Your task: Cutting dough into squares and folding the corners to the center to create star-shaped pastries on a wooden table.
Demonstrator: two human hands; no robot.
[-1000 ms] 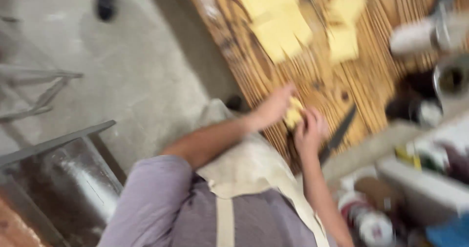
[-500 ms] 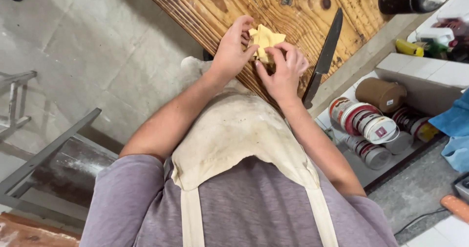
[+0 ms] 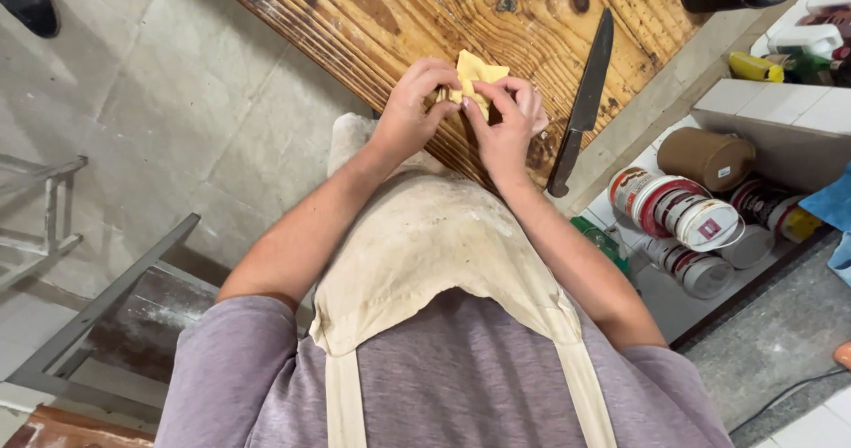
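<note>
Yellow dough square sits pinched between both hands above the tabletop: left hand and right hand close their fingers on its edges, apparently folding it. A knife lies beside.

Dough square between hands above wooden table; knife right on table; cans further right

Even, soft daylight fills the frame, sharp at centre. The wooden table shows crisp grain; faint shadows fall lower left. Slight wide-angle stretching bends the edges.
</note>
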